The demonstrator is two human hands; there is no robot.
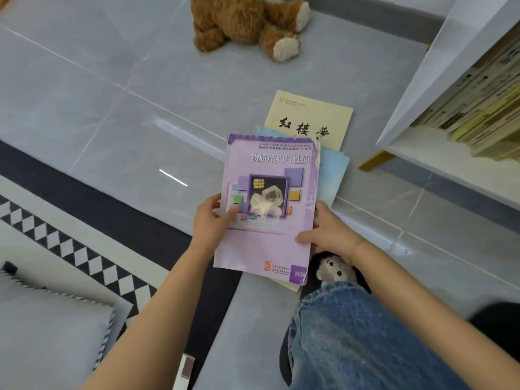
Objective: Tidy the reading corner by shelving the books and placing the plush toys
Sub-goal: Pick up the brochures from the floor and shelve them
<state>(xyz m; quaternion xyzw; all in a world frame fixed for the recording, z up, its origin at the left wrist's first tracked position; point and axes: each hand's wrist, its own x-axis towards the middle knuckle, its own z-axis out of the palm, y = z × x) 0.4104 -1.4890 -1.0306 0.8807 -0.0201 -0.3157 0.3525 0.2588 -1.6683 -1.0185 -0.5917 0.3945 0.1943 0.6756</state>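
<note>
A purple textbook (270, 243) is held above the floor by both hands. My left hand (209, 220) grips its left edge, thumb on the cover. My right hand (327, 235) grips its right edge, thumb on top. Under it lie a light blue book (333, 173) and a cream book with black characters (309, 119) on the tiles. A brown teddy bear (247, 21) lies on the floor at the top. A small white-faced plush toy (334, 270) peeks out beneath my right wrist, beside my knee. The white bookshelf (439, 74) stands at the right, with books on it.
A dark rug with a diamond border (70, 243) covers the floor at left, with a grey cushion (50, 333) on it. My jeans-clad knee (351, 339) fills the lower right. Another book's corner (185, 370) shows at the bottom edge. Grey tiles stretch between the bear and the books.
</note>
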